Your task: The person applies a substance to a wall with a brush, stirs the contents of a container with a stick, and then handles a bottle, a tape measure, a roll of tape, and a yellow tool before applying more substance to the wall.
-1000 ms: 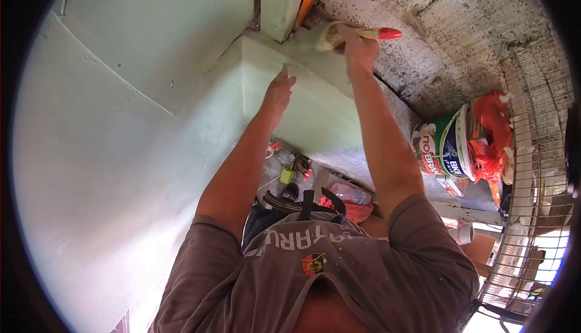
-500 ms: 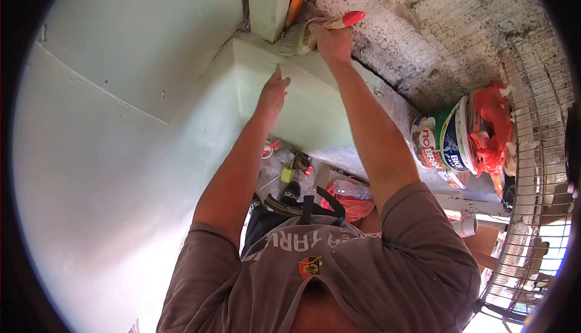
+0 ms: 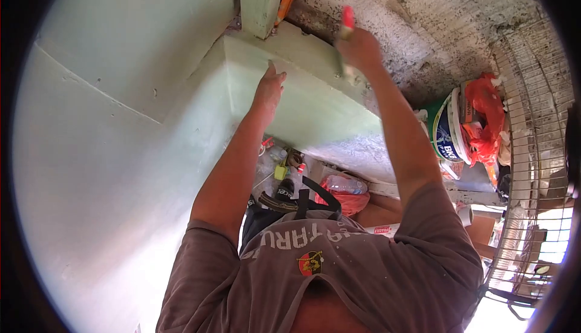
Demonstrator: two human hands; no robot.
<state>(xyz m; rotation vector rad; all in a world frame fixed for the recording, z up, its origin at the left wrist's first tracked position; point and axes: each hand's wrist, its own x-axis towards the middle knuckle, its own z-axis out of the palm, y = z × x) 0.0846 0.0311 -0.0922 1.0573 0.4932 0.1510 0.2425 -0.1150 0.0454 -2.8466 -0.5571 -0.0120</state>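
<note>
Pale green wall [image 3: 121,127]: seen at the left, filling most of the view.
Green ledge [image 3: 315,100]: joined to the wall, with rough grey plaster behind it.
Wire grille [image 3: 538,151]: seen at the far right.
Paint bucket [image 3: 451,136]: placed at the ledge's right end, lying tilted.
Left hand [image 3: 269,88]: laid flat on the ledge's front face, fingers extended and held together, nothing gripped.
Right hand [image 3: 361,48]: raised over the ledge's top, closed around the paintbrush.
Paintbrush [image 3: 347,18]: held upright, red handle tip uppermost; the bristles are blurred.
</note>
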